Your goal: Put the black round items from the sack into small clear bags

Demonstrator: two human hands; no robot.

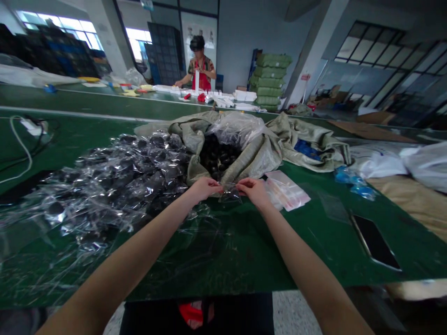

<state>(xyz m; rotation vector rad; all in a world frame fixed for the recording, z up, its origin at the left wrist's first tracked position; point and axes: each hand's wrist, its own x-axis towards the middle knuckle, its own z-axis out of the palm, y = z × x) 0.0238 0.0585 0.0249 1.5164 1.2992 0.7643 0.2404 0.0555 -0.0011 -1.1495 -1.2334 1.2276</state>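
Observation:
A small clear plastic bag (230, 193) is stretched between my two hands above the green table (226, 260). My left hand (205, 188) pinches its left side, and my right hand (254, 190) pinches the right side. What lies inside the bag is too small to make out. Just beyond, an open woven sack (253, 160) holds many black round pieces (218, 156). A large heap of black pieces in clear bags (139, 172) spreads to the left. Beside my right hand lies a stack of flat clear bags (288, 190).
A phone (375, 242) lies at the right, near a loose clear sheet (333, 207). Blue wrapped pieces (356, 184) and a second sack (314, 144) sit farther back. A white cable (26, 149) runs at far left. Another person (200, 70) works across the tables.

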